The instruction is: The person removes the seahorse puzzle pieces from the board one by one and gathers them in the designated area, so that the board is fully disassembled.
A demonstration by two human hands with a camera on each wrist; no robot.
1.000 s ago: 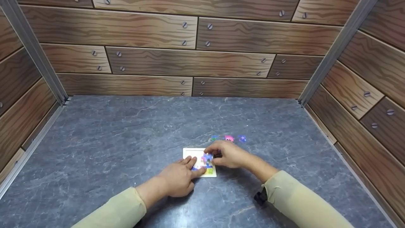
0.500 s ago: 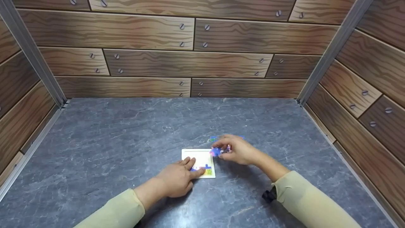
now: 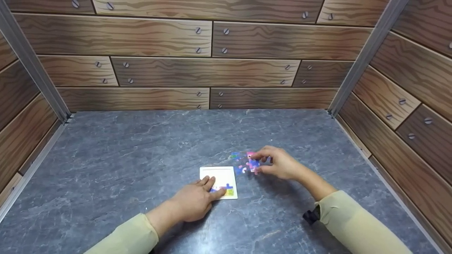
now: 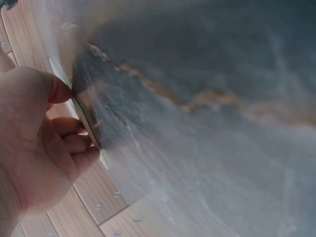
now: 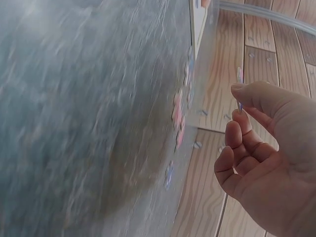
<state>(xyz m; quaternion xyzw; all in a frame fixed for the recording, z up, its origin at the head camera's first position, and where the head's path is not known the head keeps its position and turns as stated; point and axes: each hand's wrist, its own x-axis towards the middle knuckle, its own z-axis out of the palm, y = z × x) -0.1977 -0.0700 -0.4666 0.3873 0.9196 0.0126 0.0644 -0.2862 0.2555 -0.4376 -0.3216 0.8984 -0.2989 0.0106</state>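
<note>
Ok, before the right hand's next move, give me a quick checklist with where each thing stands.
1. Left hand on the white tray: ok, resting on it.
2. Grip of the right hand: ok, pinching a puzzle piece.
3. Puzzle piece off the table: ok.
4. Room in the white tray: ok, upper part bare.
5. Placed pieces fully seated: cannot tell, partly covered.
6. All pieces placed: not ok, loose pieces lie beside the tray.

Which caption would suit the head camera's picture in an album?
A left hand rests on a white puzzle tray while the right pinches a jigsaw piece above the marbled tabletop.
</note>
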